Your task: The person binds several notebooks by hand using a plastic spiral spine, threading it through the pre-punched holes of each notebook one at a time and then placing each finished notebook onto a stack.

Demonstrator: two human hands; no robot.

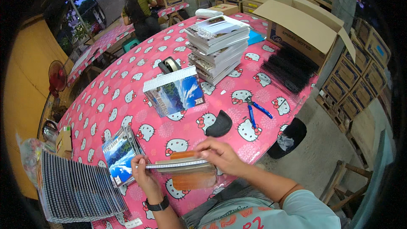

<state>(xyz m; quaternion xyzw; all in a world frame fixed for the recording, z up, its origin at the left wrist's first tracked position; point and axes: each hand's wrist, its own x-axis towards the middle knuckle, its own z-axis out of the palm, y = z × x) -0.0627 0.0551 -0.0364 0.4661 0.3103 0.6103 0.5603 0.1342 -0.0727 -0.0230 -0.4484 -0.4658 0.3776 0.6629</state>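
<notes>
Head view: both hands hold a white-edged booklet at its ends.

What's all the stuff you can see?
Table: one, pink, centre
Booklet piles: several, white and blue, tabletop
Coil-bound booklets: many, grey, front left
Spiral coils: many, black, right
Pliers: one, blue, right
Tape dispenser: one, black, centre
Open box: one, brown, right
Closed cartons: many, brown, background
Fan: one, red, left
Person: one, green top, background
Narrow strip: one, white, between hands
Left hand: one, bare, strip's left end
Right hand: one, bare, strip's right end
</notes>
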